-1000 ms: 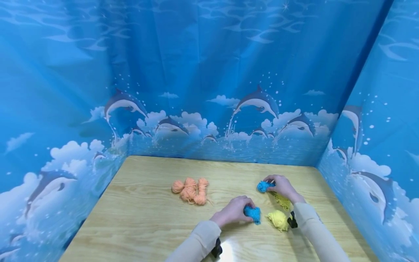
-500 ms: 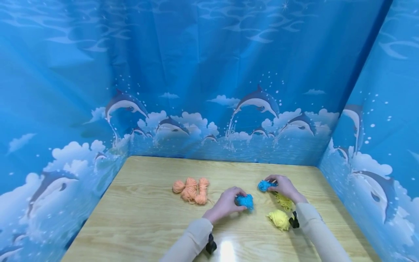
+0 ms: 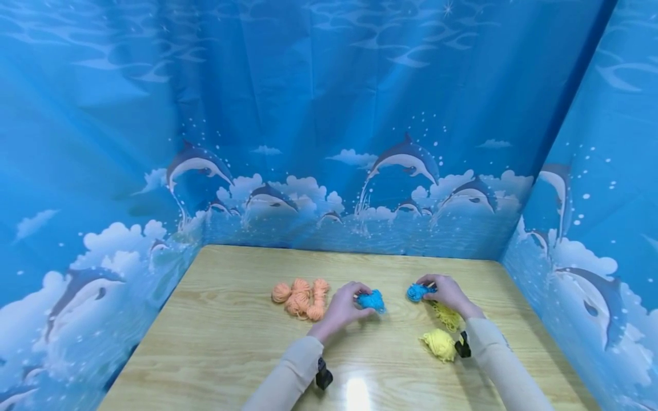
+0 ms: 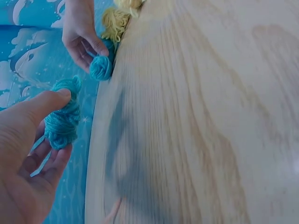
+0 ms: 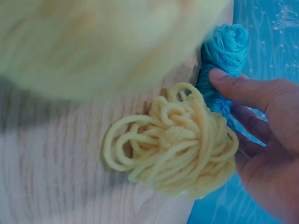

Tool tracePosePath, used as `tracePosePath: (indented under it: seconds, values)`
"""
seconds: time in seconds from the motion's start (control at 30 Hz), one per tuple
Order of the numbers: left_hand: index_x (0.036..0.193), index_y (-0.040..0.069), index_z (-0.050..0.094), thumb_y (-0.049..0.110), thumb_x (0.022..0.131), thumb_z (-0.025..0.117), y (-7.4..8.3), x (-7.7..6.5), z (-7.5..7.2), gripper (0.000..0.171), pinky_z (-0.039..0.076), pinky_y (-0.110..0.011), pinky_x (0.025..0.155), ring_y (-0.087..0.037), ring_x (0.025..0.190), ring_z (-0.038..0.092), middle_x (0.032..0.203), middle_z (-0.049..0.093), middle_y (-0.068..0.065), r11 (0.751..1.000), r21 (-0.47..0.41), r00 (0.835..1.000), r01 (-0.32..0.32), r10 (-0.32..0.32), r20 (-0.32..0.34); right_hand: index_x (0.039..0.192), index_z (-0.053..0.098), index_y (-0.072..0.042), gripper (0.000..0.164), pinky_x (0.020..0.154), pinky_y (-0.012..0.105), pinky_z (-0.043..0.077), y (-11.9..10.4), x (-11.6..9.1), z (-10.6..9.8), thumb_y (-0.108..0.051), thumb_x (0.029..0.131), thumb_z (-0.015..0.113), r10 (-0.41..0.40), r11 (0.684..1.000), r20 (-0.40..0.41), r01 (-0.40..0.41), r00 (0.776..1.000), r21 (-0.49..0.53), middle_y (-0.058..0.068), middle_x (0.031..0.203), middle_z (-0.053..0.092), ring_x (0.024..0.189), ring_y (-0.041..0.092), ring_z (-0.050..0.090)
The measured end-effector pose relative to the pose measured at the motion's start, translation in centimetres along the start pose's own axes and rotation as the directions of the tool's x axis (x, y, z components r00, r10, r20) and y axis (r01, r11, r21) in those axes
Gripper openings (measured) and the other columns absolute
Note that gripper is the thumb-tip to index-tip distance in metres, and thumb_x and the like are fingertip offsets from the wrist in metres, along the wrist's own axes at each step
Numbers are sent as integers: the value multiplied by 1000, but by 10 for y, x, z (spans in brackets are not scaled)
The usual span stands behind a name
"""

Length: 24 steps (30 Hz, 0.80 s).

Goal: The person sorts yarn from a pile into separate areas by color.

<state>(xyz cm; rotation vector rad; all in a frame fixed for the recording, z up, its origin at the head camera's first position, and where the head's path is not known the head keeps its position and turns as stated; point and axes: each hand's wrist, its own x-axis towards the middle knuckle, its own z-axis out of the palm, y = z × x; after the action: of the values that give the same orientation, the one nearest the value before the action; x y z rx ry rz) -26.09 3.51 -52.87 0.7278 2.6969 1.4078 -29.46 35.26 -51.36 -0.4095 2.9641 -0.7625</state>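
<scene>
Between thumb and fingers, my left hand (image 3: 340, 308) holds a blue yarn skein (image 3: 372, 301); in the left wrist view the skein (image 4: 63, 121) is pinched at its sides, and a shadow falls on the wood nearby. Farther right, my right hand (image 3: 448, 294) grips a second blue yarn skein (image 3: 417, 292) near the back of the table. The right wrist view shows its thumb on the narrow middle of that skein (image 5: 226, 49). A loopy yellow yarn bundle (image 3: 446, 315) lies right beside the right hand, partly under it in the head view.
A yellow yarn ball (image 3: 440, 345) sits nearer the front, by the right wrist's black strap. Several peach yarn bundles (image 3: 298, 301) lie grouped left of the left hand. A blue dolphin-print curtain (image 3: 329, 142) borders the wooden table (image 3: 231, 342) at the back and sides.
My left hand has carried its blue skein leftward and toward the back, away from the yellow ball and closer to the peach bundles. The right hand has stayed almost in place.
</scene>
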Motion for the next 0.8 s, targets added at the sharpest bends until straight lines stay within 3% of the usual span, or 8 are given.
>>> tracePosePath:
  seconds: [0.2, 0.43, 0.8]
  values:
    - [117, 14, 69, 25, 85, 85, -4, -1, -5, 37, 56, -32, 92, -19, 108, 63, 116, 66, -1, 1000, 0, 999, 15, -15, -37, 118, 71, -3, 32, 86, 51, 57, 1, -1, 0, -1, 87, 77, 15, 1000, 0, -15, 1000, -1, 18, 112, 70, 99, 34, 66]
    - [114, 11, 70, 23, 84, 86, -10, 0, -4, 36, 56, -35, 91, -22, 105, 64, 112, 67, -4, 997, 69, 997, 38, -33, -71, 119, 71, -4, 33, 86, 52, 56, 4, 1, 0, -2, 86, 78, 19, 1000, 10, -19, 1000, 2, 18, 113, 69, 102, 36, 65]
    - [113, 13, 70, 24, 85, 85, -14, 0, 0, 33, 56, -38, 91, -23, 104, 64, 110, 67, -4, 988, 143, 998, 64, -60, -35, 119, 70, -4, 36, 90, 55, 55, 2, 1, 2, 0, 84, 79, 15, 1000, 25, -15, 1000, 1, 20, 116, 68, 107, 39, 64]
